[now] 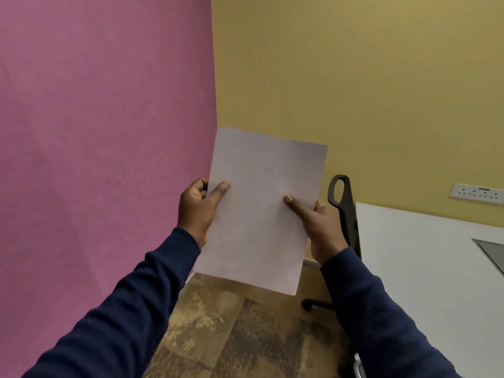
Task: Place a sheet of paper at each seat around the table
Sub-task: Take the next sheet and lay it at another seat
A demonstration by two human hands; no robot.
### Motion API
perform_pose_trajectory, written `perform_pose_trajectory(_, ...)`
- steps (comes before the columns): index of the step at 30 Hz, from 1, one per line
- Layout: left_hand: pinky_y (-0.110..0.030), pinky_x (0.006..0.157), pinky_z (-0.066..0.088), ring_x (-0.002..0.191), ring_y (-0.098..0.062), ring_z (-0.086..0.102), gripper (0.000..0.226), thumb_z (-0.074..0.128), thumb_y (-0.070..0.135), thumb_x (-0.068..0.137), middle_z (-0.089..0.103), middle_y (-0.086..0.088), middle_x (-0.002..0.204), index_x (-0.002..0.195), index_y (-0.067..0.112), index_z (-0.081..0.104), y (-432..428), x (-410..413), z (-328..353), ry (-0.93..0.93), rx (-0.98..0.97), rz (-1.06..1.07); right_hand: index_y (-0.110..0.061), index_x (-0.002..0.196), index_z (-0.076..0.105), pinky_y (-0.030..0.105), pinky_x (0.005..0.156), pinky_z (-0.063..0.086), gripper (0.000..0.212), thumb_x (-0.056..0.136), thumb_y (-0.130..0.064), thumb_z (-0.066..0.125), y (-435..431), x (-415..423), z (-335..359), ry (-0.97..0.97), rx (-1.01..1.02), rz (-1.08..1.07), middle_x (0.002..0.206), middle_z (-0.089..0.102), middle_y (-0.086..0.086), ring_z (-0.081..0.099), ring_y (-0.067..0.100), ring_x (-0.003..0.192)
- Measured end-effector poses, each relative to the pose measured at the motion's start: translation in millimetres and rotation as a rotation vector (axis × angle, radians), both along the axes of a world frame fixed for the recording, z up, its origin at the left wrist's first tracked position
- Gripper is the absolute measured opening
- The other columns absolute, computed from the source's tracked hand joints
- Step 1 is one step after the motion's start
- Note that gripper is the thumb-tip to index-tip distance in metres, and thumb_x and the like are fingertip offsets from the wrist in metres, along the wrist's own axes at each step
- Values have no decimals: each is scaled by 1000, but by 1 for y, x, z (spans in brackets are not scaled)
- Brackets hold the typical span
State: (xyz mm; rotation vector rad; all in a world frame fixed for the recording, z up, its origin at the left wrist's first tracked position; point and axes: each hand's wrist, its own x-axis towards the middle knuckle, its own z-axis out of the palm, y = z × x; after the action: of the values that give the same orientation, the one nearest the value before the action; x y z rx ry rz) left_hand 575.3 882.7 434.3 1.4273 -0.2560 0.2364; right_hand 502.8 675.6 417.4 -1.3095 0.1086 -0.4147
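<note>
A white sheet of paper (259, 208) is held up in the air in front of me, facing the room's corner. My left hand (196, 208) pinches its left edge with the thumb on top. Its right edge is gripped by my right hand (319, 227), thumb pressed on the sheet. Whether it is one sheet or more, I cannot tell. The white table (425, 268) lies to the right, below the paper and apart from it.
A pink wall (103, 132) fills the left, a yellow wall (381, 77) the right. A black chair (343, 211) stands between paper and table, its base (313, 304) on the brown patterned floor (231, 336). A wall socket (477, 193) sits above the table. A grey inset panel (493, 255) lies in the tabletop.
</note>
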Motion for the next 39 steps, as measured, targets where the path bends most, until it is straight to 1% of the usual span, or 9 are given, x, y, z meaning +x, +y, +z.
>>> perform_pose_trajectory(2,-46,84,59,90,-26,69,33,77,27,85,73,-17,100,102,1,65,-17,34,-13,22,28,-36,-10,119,67,42,83,61,36,86,-24,76,-15,29,-7,11,20,-59,111,75,7,73,27,100)
perform_pose_trajectory(7,-43,96,54,108,-19,68,55,85,47,70,74,3,112,112,18,65,-58,123,-50,135,141,-219,-10,121,68,47,92,58,42,85,-28,79,-57,104,-24,26,34,-215,113,75,7,70,30,106)
perform_pose_trajectory(9,-44,95,55,105,-18,70,48,85,42,73,75,4,110,111,20,66,-75,166,-64,161,159,-300,-9,118,69,42,87,60,36,87,-24,77,-73,136,-28,13,37,-283,109,76,7,72,29,102)
perform_pose_trajectory(12,-20,78,57,91,-3,72,19,77,23,85,75,6,102,100,23,66,-107,226,-78,174,171,-403,-9,116,71,35,75,61,31,88,-22,75,-96,185,-30,4,48,-383,104,77,4,73,21,90)
perform_pose_trajectory(15,-3,64,45,82,13,64,16,73,19,89,69,17,101,98,27,63,-140,281,-88,170,204,-490,-12,109,73,33,71,60,23,88,-22,75,-122,229,-33,10,61,-469,98,78,0,73,17,86)
perform_pose_trajectory(20,-22,67,56,90,-18,73,11,71,17,90,77,3,94,101,15,73,-202,352,-104,266,284,-583,-13,106,73,43,84,60,23,87,-25,76,-169,278,-45,63,83,-620,103,77,5,72,26,96)
perform_pose_trajectory(25,-24,64,57,79,-13,74,6,70,15,91,77,6,87,94,19,73,-283,397,-111,288,323,-681,-13,106,74,43,86,60,22,87,-24,76,-234,303,-58,87,129,-730,104,77,3,73,26,98)
perform_pose_trajectory(30,-22,61,55,74,-9,72,7,70,16,91,76,7,86,92,22,72,-376,429,-122,286,355,-739,-12,107,72,33,71,62,20,89,-21,74,-311,320,-73,88,181,-786,101,78,2,75,18,87)
perform_pose_trajectory(39,-35,76,57,90,-23,69,12,71,20,91,74,1,100,102,19,72,-562,474,-124,177,531,-794,-15,110,71,33,77,59,20,93,-26,69,-480,332,-98,144,198,-879,107,77,-3,72,15,94)
